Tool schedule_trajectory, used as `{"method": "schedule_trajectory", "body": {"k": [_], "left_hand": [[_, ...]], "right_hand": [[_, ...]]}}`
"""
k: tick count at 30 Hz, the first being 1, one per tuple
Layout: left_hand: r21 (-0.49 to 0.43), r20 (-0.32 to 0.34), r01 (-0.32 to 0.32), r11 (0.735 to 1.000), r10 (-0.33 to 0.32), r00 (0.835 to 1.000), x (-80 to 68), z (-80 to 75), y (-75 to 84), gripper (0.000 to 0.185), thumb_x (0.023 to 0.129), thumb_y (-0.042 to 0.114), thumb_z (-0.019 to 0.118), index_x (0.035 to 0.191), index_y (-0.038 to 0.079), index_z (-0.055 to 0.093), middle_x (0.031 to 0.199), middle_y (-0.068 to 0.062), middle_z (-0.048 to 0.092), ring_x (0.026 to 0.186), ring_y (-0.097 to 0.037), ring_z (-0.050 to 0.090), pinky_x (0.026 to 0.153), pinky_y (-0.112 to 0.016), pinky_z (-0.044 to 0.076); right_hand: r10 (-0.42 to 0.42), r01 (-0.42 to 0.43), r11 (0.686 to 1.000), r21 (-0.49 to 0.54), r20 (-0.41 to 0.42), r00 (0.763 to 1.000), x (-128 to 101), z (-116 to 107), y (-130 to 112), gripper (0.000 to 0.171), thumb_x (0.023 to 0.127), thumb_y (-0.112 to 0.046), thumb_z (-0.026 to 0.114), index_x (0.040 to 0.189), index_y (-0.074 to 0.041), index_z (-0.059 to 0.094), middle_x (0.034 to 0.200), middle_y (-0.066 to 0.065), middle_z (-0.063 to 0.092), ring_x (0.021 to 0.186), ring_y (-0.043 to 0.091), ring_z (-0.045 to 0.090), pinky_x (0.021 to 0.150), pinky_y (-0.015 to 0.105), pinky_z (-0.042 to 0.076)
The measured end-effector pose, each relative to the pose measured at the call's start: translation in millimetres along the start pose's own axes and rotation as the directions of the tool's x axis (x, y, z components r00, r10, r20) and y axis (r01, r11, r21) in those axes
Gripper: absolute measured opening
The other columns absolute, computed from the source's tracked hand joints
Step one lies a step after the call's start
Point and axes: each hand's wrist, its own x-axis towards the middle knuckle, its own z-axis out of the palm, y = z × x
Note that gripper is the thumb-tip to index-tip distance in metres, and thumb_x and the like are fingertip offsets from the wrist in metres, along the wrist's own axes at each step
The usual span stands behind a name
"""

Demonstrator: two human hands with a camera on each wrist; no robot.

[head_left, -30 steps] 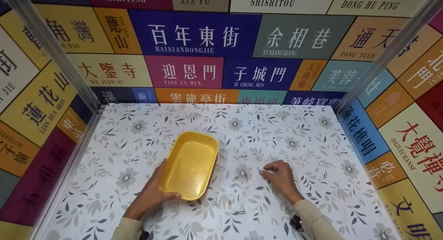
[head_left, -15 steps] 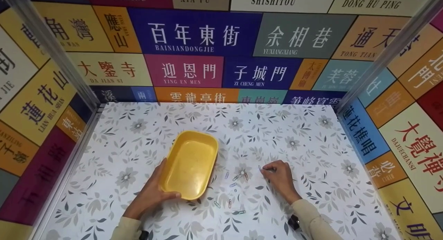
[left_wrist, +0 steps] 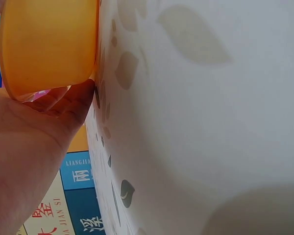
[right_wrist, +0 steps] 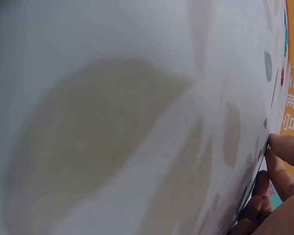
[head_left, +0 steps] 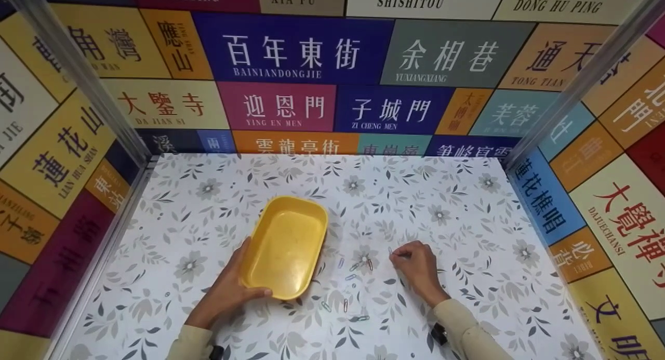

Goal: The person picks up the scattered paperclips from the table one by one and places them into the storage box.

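Note:
My left hand [head_left: 228, 290] grips the near left side of a yellow plastic tray [head_left: 284, 245], its thumb over the rim. In the left wrist view the fingers [left_wrist: 71, 105] curl under the tray wall [left_wrist: 49, 49]. To the right, my right hand [head_left: 419, 269] pinches a small pale paper clip [head_left: 390, 251] between thumb and fingertips, right at the tabletop; the other fingers are curled in. The right wrist view shows the fingertips [right_wrist: 277, 144] close against the table, with the clip mostly hidden. Several loose paper clips [head_left: 351, 277] lie between the tray and my right hand.
A white table [head_left: 452, 188] with a grey leaf and flower pattern lies under everything. Panels printed with colourful place-name signs [head_left: 293, 48] wall in the back and both sides. Nearer clips include a green one [head_left: 326, 306] and a reddish one [head_left: 345, 305].
My right hand has shifted very slightly, with its fingers drawn in closer around the clip and the wrist a little to the left. The left hand, tray and loose clips have stayed put.

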Motion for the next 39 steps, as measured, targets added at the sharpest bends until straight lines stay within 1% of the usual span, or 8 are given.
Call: {"method": "schedule_trajectory", "body": {"k": [3, 7, 12, 18, 25, 32, 37, 39], "left_hand": [[0.012, 0.006, 0.008, 1.0, -0.008, 1.0, -0.1, -0.1, 1.3, 0.138, 0.076, 0.028, 0.104, 0.178, 0.009, 0.012, 0.181, -0.023, 0.02, 0.163, -0.047, 0.027, 0.131, -0.065, 0.021], [0.014, 0.007, 0.021, 1.0, -0.021, 1.0, -0.4, -0.4, 1.9, 0.137, 0.077, 0.027, 0.104, 0.178, 0.01, 0.012, 0.181, -0.022, 0.019, 0.163, -0.046, 0.027, 0.131, -0.064, 0.021], [0.002, 0.005, 0.017, 1.0, -0.017, 1.0, -0.6, 0.1, 1.0, 0.137, 0.077, 0.027, 0.103, 0.178, 0.01, 0.013, 0.182, -0.021, 0.018, 0.164, -0.045, 0.025, 0.132, -0.064, 0.018], [-0.007, -0.002, 0.004, 1.0, -0.004, 1.0, -1.3, 0.0, 0.2, 0.137, 0.076, 0.028, 0.103, 0.178, 0.01, 0.013, 0.182, -0.02, 0.017, 0.164, -0.045, 0.025, 0.132, -0.063, 0.017], [-0.031, -0.008, -0.017, 0.999, 0.017, 1.0, -1.9, 0.2, -0.5, 0.138, 0.074, 0.027, 0.104, 0.177, 0.008, 0.014, 0.182, -0.021, 0.019, 0.163, -0.045, 0.028, 0.131, -0.064, 0.019], [-0.012, 0.006, -0.013, 1.0, 0.013, 1.0, -0.7, 0.5, -1.1, 0.136, 0.077, 0.029, 0.102, 0.178, 0.01, 0.013, 0.182, -0.021, 0.017, 0.164, -0.046, 0.025, 0.131, -0.065, 0.018], [-0.021, 0.007, -0.014, 1.0, 0.014, 1.0, -1.1, -0.1, -1.6, 0.136, 0.077, 0.029, 0.102, 0.178, 0.01, 0.013, 0.182, -0.021, 0.017, 0.164, -0.046, 0.025, 0.132, -0.064, 0.017], [-0.018, 0.008, -0.013, 1.0, 0.013, 1.0, -1.5, -0.2, -1.7, 0.136, 0.077, 0.03, 0.102, 0.178, 0.01, 0.013, 0.182, -0.021, 0.017, 0.164, -0.046, 0.025, 0.132, -0.064, 0.016]], "right_hand": [[0.006, -0.006, 1.0, -0.025, 0.001, 1.0, 0.0, 0.4, -1.2, 0.013, 0.088, -0.002, 0.086, 0.08, -0.012, 0.083, 0.089, 0.003, 0.072, 0.092, 0.026, 0.067, 0.089, 0.043, 0.054], [0.007, -0.007, 0.999, -0.044, 0.004, 1.0, -0.2, 1.0, -2.1, 0.011, 0.089, -0.004, 0.084, 0.081, -0.012, 0.083, 0.092, 0.004, 0.072, 0.096, 0.03, 0.065, 0.094, 0.051, 0.05], [-0.015, 0.015, 0.997, -0.078, -0.01, 1.0, -0.8, 1.7, -3.1, 0.006, 0.086, -0.006, 0.082, 0.081, -0.009, 0.082, 0.093, 0.006, 0.073, 0.096, 0.033, 0.065, 0.092, 0.058, 0.049], [-0.028, 0.027, 0.996, -0.089, -0.01, 1.0, -2.6, 3.8, -5.1, 0.004, 0.083, -0.007, 0.08, 0.08, -0.007, 0.079, 0.093, 0.007, 0.072, 0.096, 0.034, 0.063, 0.091, 0.058, 0.047], [-0.04, 0.043, 0.995, -0.092, 0.04, 0.998, -4.8, 5.4, -7.9, 0.01, 0.085, -0.004, 0.076, 0.08, -0.012, 0.076, 0.093, 0.005, 0.069, 0.099, 0.033, 0.061, 0.091, 0.056, 0.044], [-0.05, 0.054, 0.993, -0.102, 0.036, 0.998, -4.1, 3.2, -8.9, 0.014, 0.089, -0.003, 0.072, 0.08, -0.012, 0.077, 0.092, 0.005, 0.07, 0.094, 0.031, 0.062, 0.091, 0.057, 0.051], [-0.039, 0.04, 0.999, -0.035, 0.029, 0.999, -4.1, 3.4, -7.3, 0.003, 0.091, -0.006, 0.079, 0.092, -0.008, 0.078, 0.099, 0.008, 0.071, 0.101, 0.033, 0.062, 0.095, 0.054, 0.049], [-0.042, 0.042, 0.999, -0.005, 0.028, 0.999, -5.1, 3.2, -6.2, 0.008, 0.092, -0.008, 0.084, 0.099, -0.006, 0.079, 0.103, 0.01, 0.072, 0.104, 0.034, 0.062, 0.098, 0.054, 0.048]]}}
